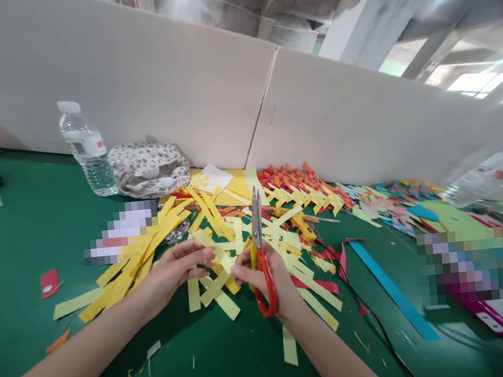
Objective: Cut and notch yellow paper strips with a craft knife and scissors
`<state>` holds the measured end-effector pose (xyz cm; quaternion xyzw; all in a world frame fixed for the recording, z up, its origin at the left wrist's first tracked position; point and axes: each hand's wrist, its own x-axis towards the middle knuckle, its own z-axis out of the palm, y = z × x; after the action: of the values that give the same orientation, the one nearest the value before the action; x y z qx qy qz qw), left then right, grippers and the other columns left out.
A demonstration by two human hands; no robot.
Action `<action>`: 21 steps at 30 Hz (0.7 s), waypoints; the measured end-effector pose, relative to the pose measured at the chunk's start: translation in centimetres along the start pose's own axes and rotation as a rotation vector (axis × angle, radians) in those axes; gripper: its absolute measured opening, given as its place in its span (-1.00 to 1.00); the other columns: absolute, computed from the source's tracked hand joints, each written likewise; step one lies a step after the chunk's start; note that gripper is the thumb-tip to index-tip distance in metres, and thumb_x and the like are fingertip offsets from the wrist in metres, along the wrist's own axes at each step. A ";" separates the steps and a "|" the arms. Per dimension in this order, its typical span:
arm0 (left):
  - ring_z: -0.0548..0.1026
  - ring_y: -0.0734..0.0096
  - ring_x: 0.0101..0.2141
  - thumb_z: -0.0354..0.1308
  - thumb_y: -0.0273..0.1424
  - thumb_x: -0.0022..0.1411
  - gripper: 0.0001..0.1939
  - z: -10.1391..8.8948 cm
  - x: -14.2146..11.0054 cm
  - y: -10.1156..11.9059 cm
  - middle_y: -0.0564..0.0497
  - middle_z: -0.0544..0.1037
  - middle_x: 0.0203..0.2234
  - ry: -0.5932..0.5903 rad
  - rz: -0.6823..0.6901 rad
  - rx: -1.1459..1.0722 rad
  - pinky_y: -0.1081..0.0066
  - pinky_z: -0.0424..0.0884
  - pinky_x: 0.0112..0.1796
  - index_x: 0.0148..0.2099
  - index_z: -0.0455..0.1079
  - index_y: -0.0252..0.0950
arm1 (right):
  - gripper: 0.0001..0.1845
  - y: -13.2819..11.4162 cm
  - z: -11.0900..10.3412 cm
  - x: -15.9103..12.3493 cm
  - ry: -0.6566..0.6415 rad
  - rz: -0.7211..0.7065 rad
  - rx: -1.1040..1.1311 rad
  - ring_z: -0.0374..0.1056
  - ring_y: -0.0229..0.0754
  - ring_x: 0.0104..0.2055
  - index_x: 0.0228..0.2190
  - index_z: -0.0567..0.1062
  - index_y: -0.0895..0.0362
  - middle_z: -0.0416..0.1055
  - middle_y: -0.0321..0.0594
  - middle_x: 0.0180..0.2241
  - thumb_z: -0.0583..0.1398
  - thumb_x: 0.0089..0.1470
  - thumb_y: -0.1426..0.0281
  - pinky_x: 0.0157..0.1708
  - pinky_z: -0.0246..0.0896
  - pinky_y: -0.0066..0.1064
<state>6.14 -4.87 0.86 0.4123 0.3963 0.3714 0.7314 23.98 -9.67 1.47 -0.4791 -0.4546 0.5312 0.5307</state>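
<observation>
A pale yellow paper strip (pixel 220 255) slants between my two hands. My left hand (pixel 177 275) is closed at the strip's upper left part, thumb and fingertips against it. My right hand (pixel 270 269) pinches the strip's lower end between thumb and finger. Scissors (pixel 257 223) with red and yellow handles also sit in my right hand, their blades pointing up and close together. Beneath and around both hands lie several loose pale yellow strips (pixel 227 303). A bundle of deeper yellow strips (pixel 131 277) lies beside my left forearm.
A water bottle (pixel 87 148) and a patterned cloth bag (pixel 152 168) stand by the white partition (pixel 169 72). Woven red-orange paper pieces (pixel 290 182) lie behind the strips. Right of my arm are a blue strip (pixel 395 290) and a black cable (pixel 373 319) on the green table (pixel 215 370).
</observation>
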 end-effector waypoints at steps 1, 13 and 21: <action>0.47 0.44 -0.31 0.32 -0.31 -0.05 -0.80 0.0 0.0 -0.1 0.03 0.51 -0.38 -0.001 -0.014 0.001 0.48 0.42 -0.30 -0.34 0.45 -0.28 | -0.59 0.0 0.0 0.0 -0.007 -0.003 -0.007 0.33 -0.30 -0.49 -0.44 0.21 0.07 0.37 -0.41 -0.53 0.36 -0.24 0.40 -0.45 0.30 -0.41; 0.48 0.43 -0.37 0.30 -0.30 -0.04 -0.78 0.5 -0.2 -0.7 0.03 0.54 -0.42 -0.192 -0.027 0.172 0.44 0.39 -0.32 -0.33 0.46 -0.28 | -0.60 0.6 0.1 0.0 0.005 -0.064 -0.098 0.33 -0.25 -0.39 -0.42 0.21 0.04 0.37 -0.39 -0.48 0.35 -0.20 0.40 -0.27 0.28 -0.30; 0.48 0.40 -0.44 0.30 -0.25 -0.06 -0.76 0.3 0.0 -1.2 0.04 0.54 -0.49 -0.050 0.049 0.249 0.39 0.39 -0.33 -0.43 0.39 -0.30 | -0.66 1.0 0.1 -0.3 0.014 -0.034 -0.305 0.29 -0.26 -0.46 -0.40 0.24 0.04 0.36 -0.35 -0.39 0.31 -0.17 0.33 -0.44 0.25 -0.39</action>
<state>6.72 -5.40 -0.11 0.5184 0.4109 0.3269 0.6749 23.71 -9.95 0.54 -0.5500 -0.5343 0.4435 0.4641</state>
